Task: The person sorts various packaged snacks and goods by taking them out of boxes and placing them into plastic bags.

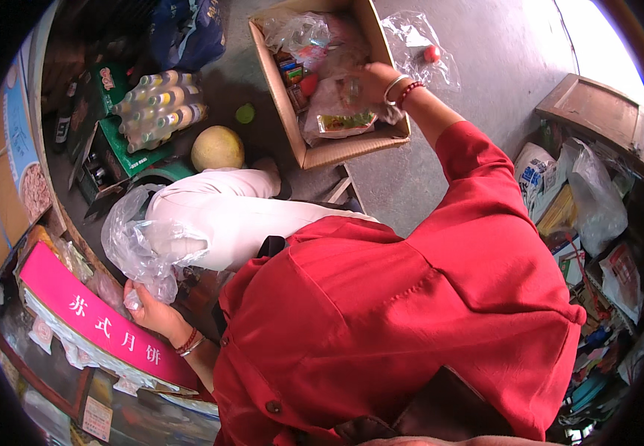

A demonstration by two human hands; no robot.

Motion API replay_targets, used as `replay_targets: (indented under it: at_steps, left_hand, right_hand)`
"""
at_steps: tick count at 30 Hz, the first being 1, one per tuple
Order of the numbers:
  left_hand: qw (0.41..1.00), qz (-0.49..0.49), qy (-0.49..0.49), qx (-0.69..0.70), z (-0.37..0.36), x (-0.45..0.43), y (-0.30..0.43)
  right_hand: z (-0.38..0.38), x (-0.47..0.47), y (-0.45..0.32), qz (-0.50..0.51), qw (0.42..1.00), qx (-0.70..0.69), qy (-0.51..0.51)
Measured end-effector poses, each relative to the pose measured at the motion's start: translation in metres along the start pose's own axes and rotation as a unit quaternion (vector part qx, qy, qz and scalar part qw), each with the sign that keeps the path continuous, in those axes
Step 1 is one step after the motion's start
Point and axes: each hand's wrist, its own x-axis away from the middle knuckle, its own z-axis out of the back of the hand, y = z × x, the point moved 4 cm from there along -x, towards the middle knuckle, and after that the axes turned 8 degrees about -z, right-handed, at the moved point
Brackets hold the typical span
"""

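My left hand (157, 315) grips the gathered end of a transparent plastic bag (127, 240), which drapes over my knee. At the far side, my right hand (379, 81) reaches over the rim of an open cardboard box (355, 147). Motion blurs its fingers, so I cannot tell whether they hold anything. Inside the box lie crumpled transparent plastic (299, 30), a packet with a green and red print (347, 122), a round red thing (309, 85) and several small packs (294, 75). Each wrist wears a bangle and a red bead bracelet.
Left of the box are a yellow melon (217, 149), a green round thing (245, 113) and a shrink-wrapped pack of bottles (160, 106). A plastic bag (411, 33) with a red fruit (432, 54) lies right of it. A pink printed box (104, 318) flanks my left arm.
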Motion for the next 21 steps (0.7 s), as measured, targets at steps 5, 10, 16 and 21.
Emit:
replay_targets:
  at_steps: [5,10,16,21]
  left_hand:
    - [0.999,-0.006,0.034,-0.018,0.011,0.005,0.002]
    - [0.999,0.011,0.049,-0.001,-0.003,0.002,0.006]
    - [0.985,-0.156,-0.028,-0.063,-0.038,-0.018,0.041]
    - [0.962,-0.236,-0.14,0.005,-0.093,-0.024,0.076]
  right_hand:
    - [-0.059,0.027,-0.017,-0.012,0.98,0.167,-0.107]
    - [-0.112,0.01,0.022,-0.112,0.974,0.184,-0.073]
    - [-0.09,0.018,0.026,-0.262,0.962,-0.036,0.07]
    - [-0.155,-0.023,0.053,-0.277,0.956,-0.073,-0.069]
